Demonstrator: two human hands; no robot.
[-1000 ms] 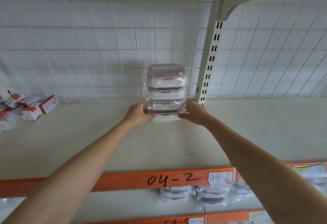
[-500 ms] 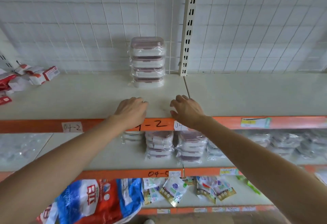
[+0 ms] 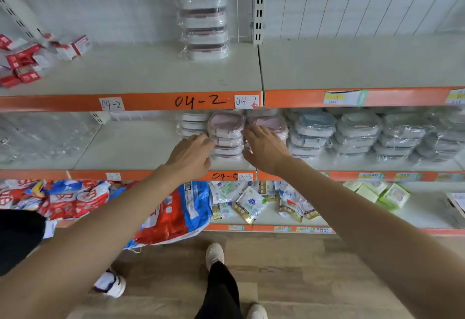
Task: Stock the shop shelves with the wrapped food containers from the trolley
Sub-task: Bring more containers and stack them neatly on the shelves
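Reaching with both hands, left hand [image 3: 190, 156] and right hand [image 3: 264, 149], open and empty, either side of a wrapped pink-lidded container stack [image 3: 225, 135], likely needing an even two-sided grip next.

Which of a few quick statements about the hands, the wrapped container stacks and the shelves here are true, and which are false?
1. A wrapped stack stands alone on the shelf marked 04-2. True.
2. The left hand grips that stack. False: it reaches toward the pink-lidded stack one shelf lower.
3. The right hand holds nothing. True.
4. Red boxes lie right of the upper stack. False: they lie at the far left.
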